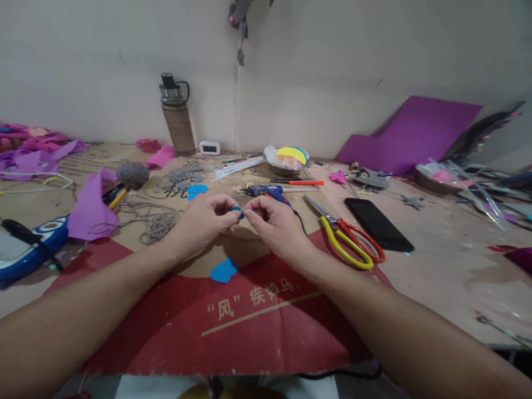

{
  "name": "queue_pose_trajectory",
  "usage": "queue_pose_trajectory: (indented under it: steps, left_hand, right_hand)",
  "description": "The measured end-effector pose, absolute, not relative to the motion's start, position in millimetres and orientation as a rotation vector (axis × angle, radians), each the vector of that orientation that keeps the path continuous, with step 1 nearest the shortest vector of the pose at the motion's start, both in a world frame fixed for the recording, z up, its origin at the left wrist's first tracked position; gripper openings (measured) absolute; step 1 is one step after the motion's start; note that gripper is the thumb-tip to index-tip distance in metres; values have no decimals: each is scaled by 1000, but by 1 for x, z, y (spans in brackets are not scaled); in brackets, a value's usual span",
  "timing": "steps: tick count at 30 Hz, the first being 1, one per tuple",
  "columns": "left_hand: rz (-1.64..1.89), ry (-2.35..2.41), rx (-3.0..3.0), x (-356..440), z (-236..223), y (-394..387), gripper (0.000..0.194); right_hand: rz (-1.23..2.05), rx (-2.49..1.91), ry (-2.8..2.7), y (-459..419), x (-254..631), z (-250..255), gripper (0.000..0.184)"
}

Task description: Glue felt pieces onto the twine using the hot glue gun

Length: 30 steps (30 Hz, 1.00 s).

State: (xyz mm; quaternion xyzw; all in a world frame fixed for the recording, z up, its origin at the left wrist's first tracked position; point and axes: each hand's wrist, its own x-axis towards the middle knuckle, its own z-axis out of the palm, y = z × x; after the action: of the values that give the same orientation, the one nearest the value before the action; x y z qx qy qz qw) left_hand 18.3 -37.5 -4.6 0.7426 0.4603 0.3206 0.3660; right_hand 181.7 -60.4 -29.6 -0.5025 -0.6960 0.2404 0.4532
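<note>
My left hand (205,221) and my right hand (272,221) meet above the cardboard sheet (257,321), fingertips pinched together on a small blue felt piece (238,211). Both hands are closed on it. A blue felt cutout (223,270) lies on the cardboard just below my hands. A second blue cutout (196,191) lies further back. A blue glue gun (270,193) rests just behind my right hand.
Red and yellow scissors (349,238) and a black phone (378,224) lie to the right. Grey yarn ball (133,175), loose string (155,221) and purple felt (92,208) sit left. A water bottle (177,113), small clock (209,147) and metal bowl (286,160) stand by the wall.
</note>
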Motion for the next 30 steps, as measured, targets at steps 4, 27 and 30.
queue_pose_trajectory:
  steps: [4, 27, 30]
  left_hand:
    - [796, 1186, 1959, 17, -6, -38, 10]
    - [819, 1079, 1546, 1, -29, 2, 28]
    - [849, 1123, 1543, -2, -28, 4, 28]
  right_hand:
    - [599, -1280, -1713, -63, 178, -29, 10]
    - [90, -1494, -2006, -45, 196, -40, 31]
    - [-29, -1714, -1797, -39, 206, -38, 31]
